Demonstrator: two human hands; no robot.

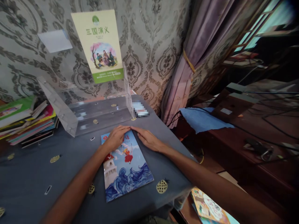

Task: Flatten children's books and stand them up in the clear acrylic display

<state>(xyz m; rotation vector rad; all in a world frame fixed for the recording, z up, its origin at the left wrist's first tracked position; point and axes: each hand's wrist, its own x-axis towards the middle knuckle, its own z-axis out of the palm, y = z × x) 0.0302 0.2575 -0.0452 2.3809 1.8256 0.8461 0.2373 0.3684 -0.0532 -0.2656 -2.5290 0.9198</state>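
Observation:
A picture book [126, 169] with blue waves and a lighthouse on its cover lies flat on the grey tablecloth [35, 174]. My left hand [116, 137] rests palm down on the book's top left corner, fingers stretched out. My right hand [147, 138] lies flat on the top right edge, fingertips nearly touching the left hand's. Just behind the hands stands a clear acrylic display rack [93, 109]. A green and cream book [100, 46] stands upright on the rack's top tier.
A stack of colourful books [25, 123] lies at the table's left. A blue cloth [202, 119] drapes over a dark wooden bench on the right. A purple curtain [187, 68] hangs beyond. More books [210, 208] lie below the table's right edge.

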